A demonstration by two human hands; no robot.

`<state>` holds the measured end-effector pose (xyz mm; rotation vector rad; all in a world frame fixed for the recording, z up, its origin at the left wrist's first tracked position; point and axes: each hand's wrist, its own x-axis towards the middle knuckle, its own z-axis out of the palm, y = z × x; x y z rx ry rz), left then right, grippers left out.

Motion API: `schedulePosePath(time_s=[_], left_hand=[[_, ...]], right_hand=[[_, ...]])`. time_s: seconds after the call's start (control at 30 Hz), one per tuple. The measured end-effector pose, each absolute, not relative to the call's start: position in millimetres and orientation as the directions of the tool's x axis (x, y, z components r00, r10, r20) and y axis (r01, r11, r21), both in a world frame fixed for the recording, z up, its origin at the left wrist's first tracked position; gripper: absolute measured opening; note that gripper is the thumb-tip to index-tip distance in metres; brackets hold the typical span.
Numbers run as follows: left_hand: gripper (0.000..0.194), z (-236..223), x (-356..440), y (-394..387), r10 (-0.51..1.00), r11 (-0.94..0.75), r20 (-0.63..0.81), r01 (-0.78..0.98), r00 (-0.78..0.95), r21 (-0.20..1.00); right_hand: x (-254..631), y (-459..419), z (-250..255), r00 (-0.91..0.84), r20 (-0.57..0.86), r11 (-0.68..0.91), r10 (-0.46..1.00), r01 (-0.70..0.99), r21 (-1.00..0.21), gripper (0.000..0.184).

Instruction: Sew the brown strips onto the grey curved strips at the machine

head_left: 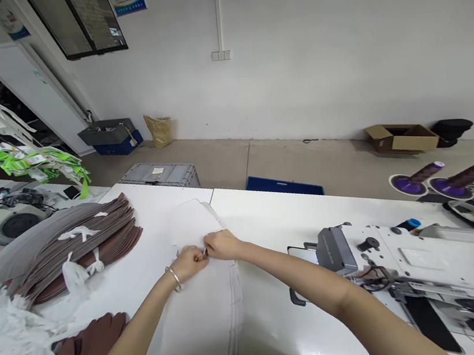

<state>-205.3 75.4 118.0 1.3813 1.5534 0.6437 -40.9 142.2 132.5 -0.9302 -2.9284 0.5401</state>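
My left hand (189, 263), with a silver bangle on its wrist, is closed in a pinch. Close against it, my right hand (223, 244) is closed too. Between the fingertips shows a small dark sliver, too small to name. Both hands are over a stack of thin white sheets (200, 316) that runs lengthwise along the white table (275, 300). Whether the sheets are cloth or paper I cannot tell. The stack's layered edge shows on its right side.
Tied bundles of grey and brown cut fabric (74, 239) lie to the left, beside white scraps (18, 340) and brown pieces (89, 348). A sewing machine (426, 257) stands at the right, with brown thread cones (472, 175) behind it. Beyond the table are a grey crate (162, 174) and a blue bin (284, 184).
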Motion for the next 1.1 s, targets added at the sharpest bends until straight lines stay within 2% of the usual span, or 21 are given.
schedulePosePath(time_s=[0.13,0.37,0.67,0.77,0.83,0.9,0.93,0.97,1.0,1.1], left_hand=[[0.037,118,-196,79,0.947,0.242,-0.315,0.494,0.069,0.835],[0.046,132,-208,60,0.960,0.230,-0.262,0.254,0.099,0.939],[0.034,130,-210,67,0.906,0.373,-0.402,0.200,0.129,0.906],[0.029,140,-210,55,0.937,0.313,-0.322,0.088,0.137,0.946],[0.032,149,-216,42,0.971,0.222,-0.211,-0.093,0.107,0.971],[0.030,153,-226,30,0.993,0.114,-0.119,-0.263,-0.005,0.958],[0.025,152,-232,26,0.990,0.083,-0.110,-0.273,-0.083,0.958],[0.020,149,-238,23,0.982,0.080,-0.111,-0.193,-0.154,0.978],[0.020,145,-242,22,0.971,0.106,-0.111,-0.037,-0.210,0.994],[0.032,127,-241,22,0.966,0.171,-0.068,0.421,-0.250,0.891]], right_hand=[[-34,140,134,-0.826,-0.093,0.762,0.557,0.552,-0.339,0.020],[-37,143,130,-0.755,-0.102,0.656,0.648,0.621,-0.429,0.018],[-36,142,126,-0.761,-0.084,0.643,0.643,0.596,-0.482,0.015],[-32,145,121,-0.753,-0.074,0.639,0.654,0.601,-0.480,0.014],[-27,147,119,-0.738,-0.066,0.631,0.671,0.617,-0.471,0.015],[-22,147,118,-0.738,-0.044,0.642,0.674,0.614,-0.458,0.019],[-19,145,119,-0.752,-0.026,0.663,0.658,0.596,-0.454,0.020],[-17,143,119,-0.774,-0.007,0.690,0.633,0.569,-0.447,0.021],[-16,140,119,-0.798,0.013,0.721,0.602,0.538,-0.436,0.022],[-19,130,120,-0.849,0.050,0.798,0.526,0.472,-0.376,0.024]])
